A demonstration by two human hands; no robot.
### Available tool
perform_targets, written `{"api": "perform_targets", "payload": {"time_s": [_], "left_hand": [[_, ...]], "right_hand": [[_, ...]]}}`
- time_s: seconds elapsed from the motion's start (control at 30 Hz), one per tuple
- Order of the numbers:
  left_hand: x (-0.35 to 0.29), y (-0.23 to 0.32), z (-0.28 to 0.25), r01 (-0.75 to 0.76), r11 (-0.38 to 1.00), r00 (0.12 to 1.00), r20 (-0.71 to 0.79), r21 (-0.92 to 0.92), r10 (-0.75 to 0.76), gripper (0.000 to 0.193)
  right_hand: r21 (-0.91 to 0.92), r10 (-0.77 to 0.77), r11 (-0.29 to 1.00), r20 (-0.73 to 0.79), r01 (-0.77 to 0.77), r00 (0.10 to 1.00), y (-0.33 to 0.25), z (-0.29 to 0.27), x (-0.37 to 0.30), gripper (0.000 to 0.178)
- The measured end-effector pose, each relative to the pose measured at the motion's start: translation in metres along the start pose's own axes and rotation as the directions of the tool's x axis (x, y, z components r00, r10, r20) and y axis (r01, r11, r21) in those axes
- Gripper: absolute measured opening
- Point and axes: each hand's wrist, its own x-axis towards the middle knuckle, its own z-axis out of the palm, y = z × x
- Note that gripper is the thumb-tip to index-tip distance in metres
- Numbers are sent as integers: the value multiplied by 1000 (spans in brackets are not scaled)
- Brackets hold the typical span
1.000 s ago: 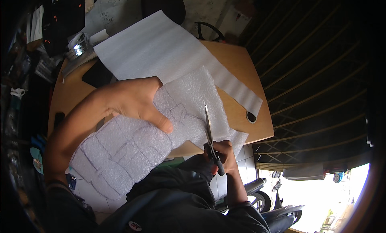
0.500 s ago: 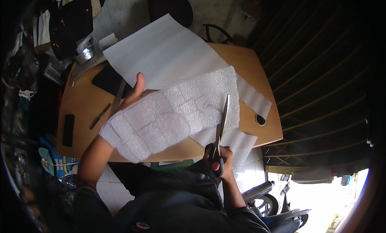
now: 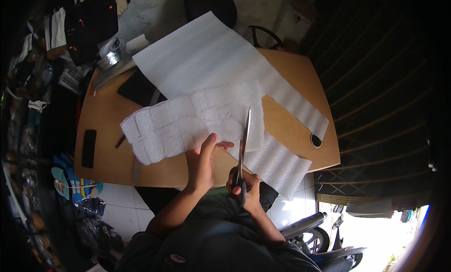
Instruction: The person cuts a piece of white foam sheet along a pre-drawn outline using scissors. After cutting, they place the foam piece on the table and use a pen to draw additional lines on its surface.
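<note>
A piece of white foam sheet, its face marked with drawn block-like outlines, is held over the table. My left hand pinches its near edge, thumb on top and other fingers partly hidden beneath. In my right hand is a pair of dark-handled scissors, blades pointing away from me across the sheet's right part. Whether foam lies between the blades, I cannot tell. Behind the marked piece spreads a larger white foam sheet. Another foam piece hangs over the table's near right edge.
On the wooden table lie a black phone, a pen, a metal ruler and a flat black object. A dark chair stands beyond. Crowded shelves line the left; a motorcycle is at lower right.
My left hand has moved from behind the marked foam's left end to its near edge, closer to the scissors. The marked foam and scissors have shifted slightly left.
</note>
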Motion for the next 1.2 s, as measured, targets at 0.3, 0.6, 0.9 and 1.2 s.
{"api": "perform_targets", "payload": {"time_s": [0.3,0.6,0.9,1.2], "left_hand": [[2,14,17,-138,984,977,-148,116,155,31],[-3,29,16,-312,932,945,-38,185,324,14],[-8,37,16,-367,909,929,26,196,369,12],[-13,40,12,-367,884,930,99,289,354,21]], "right_hand": [[-96,13,995,68,-7,998,-5,-4,0,78],[-76,14,997,111,-6,994,-7,-14,0,74],[-148,14,989,125,5,992,-15,-17,3,77],[-116,-7,993,168,27,986,-18,-26,4,78]]}}
